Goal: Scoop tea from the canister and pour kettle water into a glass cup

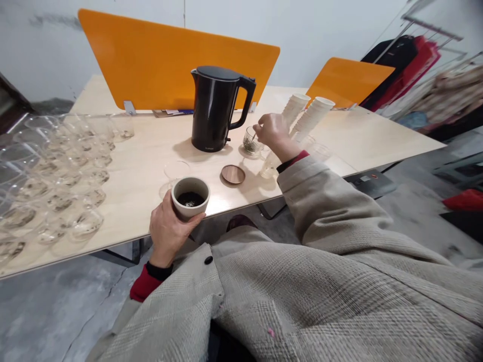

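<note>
- Fingers of the left hand [168, 229] curl around the side of a small beige cup [190, 197], thumb on the near wall, gripping it at the near edge of the table [151, 151].
- Dark grounds or liquid lie in the bottom of the cup, which stands upright, its rim level.
- Left forearm comes up from the lower part of the view, with a red cuff and a grey checked coat sleeve at the wrist.
- Right hand [274, 131] is stretched well forward over the table, palm down, fingers pinched together on a thin stirrer [255, 137] that dips into a small glass cup [251, 141].
- That glass cup sits just right of the black kettle's [217, 108] base; what it holds is too small to tell.
- Right arm is nearly straight, the sleeve running from the lower right up to the wrist.
- A round copper-coloured lid [233, 174] lies flat between the two hands.
- Two leaning stacks of paper cups [307, 113] stand just behind the right hand.
- Rows of clear glass cups [56, 171] fill the left of the table.
- Orange dividers [151, 55] stand at the far edge.
</note>
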The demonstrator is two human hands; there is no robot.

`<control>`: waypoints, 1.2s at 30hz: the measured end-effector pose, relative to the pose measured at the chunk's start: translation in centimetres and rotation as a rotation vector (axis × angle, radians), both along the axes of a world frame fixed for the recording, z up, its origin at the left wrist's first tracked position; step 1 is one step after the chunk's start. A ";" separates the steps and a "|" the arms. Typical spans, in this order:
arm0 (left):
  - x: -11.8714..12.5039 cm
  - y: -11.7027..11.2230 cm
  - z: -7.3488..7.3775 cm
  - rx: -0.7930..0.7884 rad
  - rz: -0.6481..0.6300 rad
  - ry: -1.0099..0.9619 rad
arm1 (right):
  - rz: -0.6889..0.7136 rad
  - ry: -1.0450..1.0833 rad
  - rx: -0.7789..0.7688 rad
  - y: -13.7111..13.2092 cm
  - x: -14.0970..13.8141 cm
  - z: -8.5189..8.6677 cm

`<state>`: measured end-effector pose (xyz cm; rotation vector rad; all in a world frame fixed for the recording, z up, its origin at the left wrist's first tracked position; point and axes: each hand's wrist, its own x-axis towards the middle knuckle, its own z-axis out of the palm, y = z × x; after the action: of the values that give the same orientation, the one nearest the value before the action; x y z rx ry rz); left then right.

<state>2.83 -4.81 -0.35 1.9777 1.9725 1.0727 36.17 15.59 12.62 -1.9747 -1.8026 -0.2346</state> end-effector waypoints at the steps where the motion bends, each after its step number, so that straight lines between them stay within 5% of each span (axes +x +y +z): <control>1: 0.0 0.0 -0.1 0.009 -0.003 -0.001 | -0.026 -0.033 0.041 -1.0 -0.4 0.1; 4: 0.0 -0.1 -0.3 0.037 -0.008 -0.004 | 0.032 -0.051 0.096 -5.0 -2.5 -0.8; 8: 0.5 -0.6 -0.7 0.091 -0.016 -0.003 | 0.267 -0.062 -0.150 -9.4 -5.0 -5.2; 12: 1.7 -1.2 -1.0 0.153 -0.015 0.004 | 0.331 -0.095 -0.287 -10.1 -5.0 -9.8; 17: 3.5 -1.2 -1.3 0.183 -0.068 -0.008 | 0.381 -0.063 -0.247 -9.4 -4.4 -11.9; 24: 4.3 -0.9 -1.4 0.209 -0.079 -0.012 | 0.407 0.242 -0.078 -10.3 -5.0 -10.5; 28: 4.2 -0.9 -1.4 0.187 -0.081 -0.019 | 0.696 0.426 0.009 -13.2 -6.8 -6.8; 31: 4.2 -0.7 -1.6 0.152 -0.059 -0.022 | 0.907 0.355 -0.025 -15.4 -9.0 -4.6; 36: 4.4 -0.5 -1.5 0.083 -0.044 -0.039 | 0.957 0.137 -0.121 -16.6 -11.7 -4.4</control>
<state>7.24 -5.36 -1.85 2.0153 1.8859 1.1916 24.49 -0.97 8.17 -0.9611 -2.4546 0.3123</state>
